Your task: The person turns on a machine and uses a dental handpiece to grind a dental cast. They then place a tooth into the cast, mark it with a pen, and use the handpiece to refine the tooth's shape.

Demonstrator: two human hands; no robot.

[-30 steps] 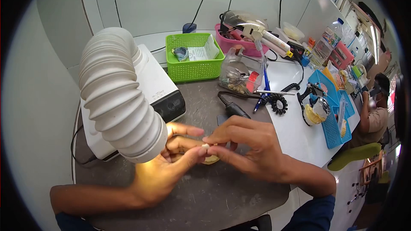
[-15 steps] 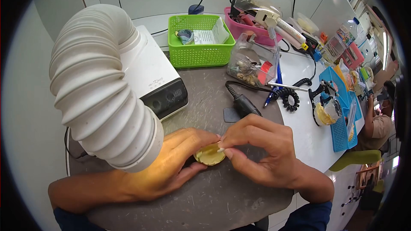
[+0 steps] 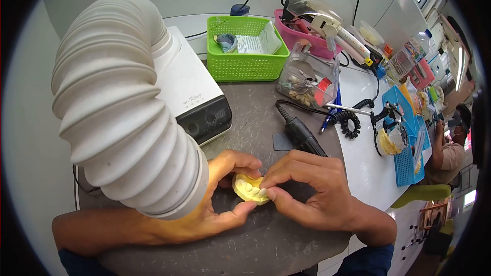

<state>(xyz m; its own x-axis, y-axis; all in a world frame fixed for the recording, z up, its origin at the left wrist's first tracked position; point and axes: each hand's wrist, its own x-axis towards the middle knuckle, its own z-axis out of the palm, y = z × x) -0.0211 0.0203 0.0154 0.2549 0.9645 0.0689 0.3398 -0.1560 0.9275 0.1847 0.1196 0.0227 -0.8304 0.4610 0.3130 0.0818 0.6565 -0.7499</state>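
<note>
A yellow dental cast [image 3: 249,190] with a row of pale teeth lies low over the grey work surface. My left hand [image 3: 225,189] grips it from the left, with the thumb on its near edge and the fingers curled at its far side. The thumb and forefinger of my right hand [image 3: 312,186] are pinched at the cast's right end, at a small whitish tooth piece. The fingertips partly hide that piece, so whether it is seated on the cast is unclear.
A ribbed white hose [image 3: 123,102] arches over my left forearm from a white machine [image 3: 189,92]. Beyond the cast lie a black handpiece [image 3: 303,135], a green basket [image 3: 245,66] and a clear bin [image 3: 307,82]. A co-worker [image 3: 450,148] sits at far right.
The cast has been tilted so its row of teeth shows more. My left fingers have opened wider around it, and my right pinch has moved down onto its right end.
</note>
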